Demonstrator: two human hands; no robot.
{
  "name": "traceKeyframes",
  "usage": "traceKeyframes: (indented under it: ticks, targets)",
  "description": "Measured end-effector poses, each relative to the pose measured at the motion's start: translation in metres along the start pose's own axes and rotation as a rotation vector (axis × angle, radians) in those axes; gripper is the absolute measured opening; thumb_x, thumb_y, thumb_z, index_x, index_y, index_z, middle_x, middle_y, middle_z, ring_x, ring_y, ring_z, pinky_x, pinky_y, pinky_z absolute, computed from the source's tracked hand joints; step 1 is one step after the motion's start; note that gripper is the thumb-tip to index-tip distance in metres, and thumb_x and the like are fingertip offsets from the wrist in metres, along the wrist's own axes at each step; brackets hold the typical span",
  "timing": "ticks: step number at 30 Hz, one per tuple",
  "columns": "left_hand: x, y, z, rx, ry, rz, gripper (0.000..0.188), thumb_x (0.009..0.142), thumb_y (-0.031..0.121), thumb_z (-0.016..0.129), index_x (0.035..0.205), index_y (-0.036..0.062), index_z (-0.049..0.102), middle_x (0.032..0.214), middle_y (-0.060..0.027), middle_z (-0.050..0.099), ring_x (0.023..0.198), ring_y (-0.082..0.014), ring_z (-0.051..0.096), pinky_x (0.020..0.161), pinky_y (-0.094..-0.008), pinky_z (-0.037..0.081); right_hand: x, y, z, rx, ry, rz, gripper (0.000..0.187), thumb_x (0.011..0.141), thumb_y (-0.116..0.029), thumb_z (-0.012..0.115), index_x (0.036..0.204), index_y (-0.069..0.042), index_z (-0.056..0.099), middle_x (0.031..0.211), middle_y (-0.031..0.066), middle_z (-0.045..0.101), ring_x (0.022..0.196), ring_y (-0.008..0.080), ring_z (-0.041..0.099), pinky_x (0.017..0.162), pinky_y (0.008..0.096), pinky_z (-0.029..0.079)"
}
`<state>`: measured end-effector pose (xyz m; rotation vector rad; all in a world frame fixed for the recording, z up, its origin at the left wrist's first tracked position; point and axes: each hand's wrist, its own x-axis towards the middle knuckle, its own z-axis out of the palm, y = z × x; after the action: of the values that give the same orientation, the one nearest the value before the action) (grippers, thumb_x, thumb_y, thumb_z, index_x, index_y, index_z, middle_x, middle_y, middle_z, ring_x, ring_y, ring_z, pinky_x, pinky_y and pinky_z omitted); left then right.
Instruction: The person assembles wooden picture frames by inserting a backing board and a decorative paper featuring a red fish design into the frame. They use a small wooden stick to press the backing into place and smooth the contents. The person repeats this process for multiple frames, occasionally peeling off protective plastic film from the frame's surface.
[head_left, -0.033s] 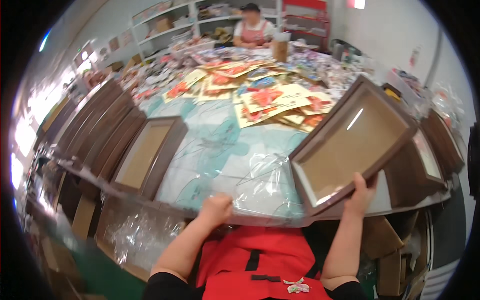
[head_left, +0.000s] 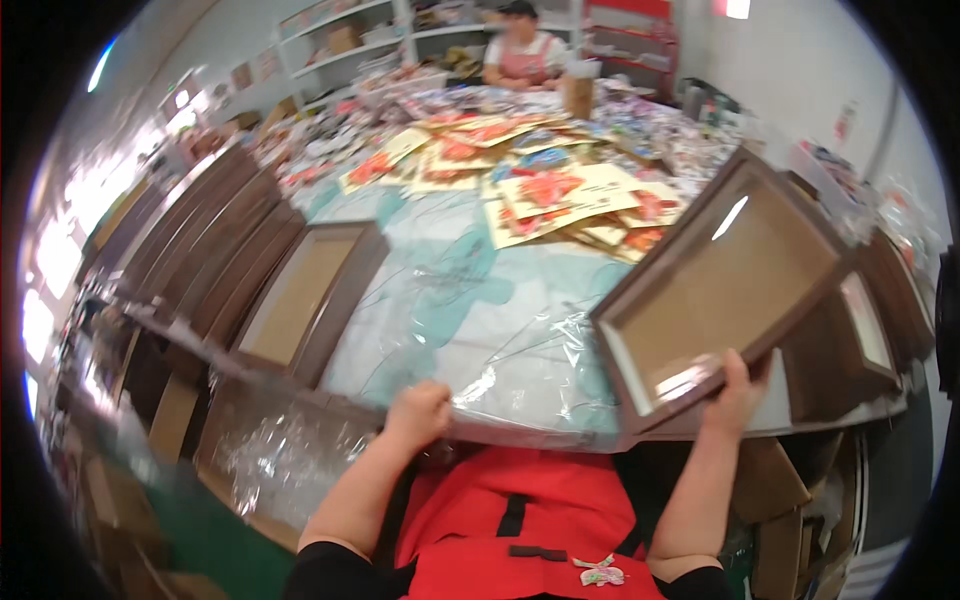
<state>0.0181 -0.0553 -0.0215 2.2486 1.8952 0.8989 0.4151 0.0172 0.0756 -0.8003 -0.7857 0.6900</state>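
My right hand point(head_left: 737, 395) grips the lower edge of a brown box frame point(head_left: 725, 285) with a clear glossy front and a tan backing. It is held tilted above the table's right side. At the table's front edge, my left hand point(head_left: 420, 415) is closed in a fist. Crinkled clear plastic film point(head_left: 500, 375) stretches from beside this fist across the tabletop toward the frame; the part inside the fingers is hidden.
Brown frames point(head_left: 215, 245) stand in a row at left, one leaning frame point(head_left: 305, 295) at its end. More frames point(head_left: 835, 330) stand at right. Illustrated cards point(head_left: 555, 195) lie piled mid-table. An open carton point(head_left: 285, 465) below holds clear film. A person point(head_left: 522, 55) sits across.
My left hand has shifted slightly left, and the clear film beside it is drawn lower and flatter. The frame stays in my right hand. The whole view has shifted a little.
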Motion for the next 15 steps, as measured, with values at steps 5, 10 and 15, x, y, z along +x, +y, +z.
traceKeyframes:
  ticks: [5,10,15]
  targets:
    - [-0.091,-0.101,-0.063,0.069,0.308,-0.549,0.013,0.073,0.010,0.055,0.078,0.0031,0.065,0.077,-0.0182,0.064,0.074,-0.0328,0.064,0.068,-0.0411,0.049,-0.018,-0.015,0.001,-0.252,-0.215,-0.201,0.057,0.075,0.003,0.064,0.127,0.002,0.042,0.118,0.0080,0.050,0.107,0.0170,0.049,0.094,0.0317,0.040]
    - [-0.216,-0.224,-0.071,0.210,0.147,-1.142,0.024,0.078,0.015,0.057,0.097,0.0044,0.068,0.096,-0.0201,0.066,0.092,-0.0360,0.063,0.082,-0.0432,0.048,-0.049,0.009,0.024,-0.652,-0.379,-0.513,0.053,0.074,0.003,0.070,0.122,0.002,0.050,0.104,0.0072,0.059,0.088,0.0169,0.057,0.082,0.0293,0.046]
    - [-0.213,-0.192,-0.097,0.252,-0.073,-1.139,0.040,0.080,0.021,0.062,0.116,0.0061,0.060,0.116,-0.0223,0.060,0.109,-0.0371,0.056,0.094,-0.0417,0.043,-0.071,0.014,0.053,-0.673,-0.741,-0.703,0.068,0.060,0.013,0.064,0.126,0.003,0.048,0.124,0.0224,0.057,0.113,0.0376,0.057,0.096,0.0407,0.044]
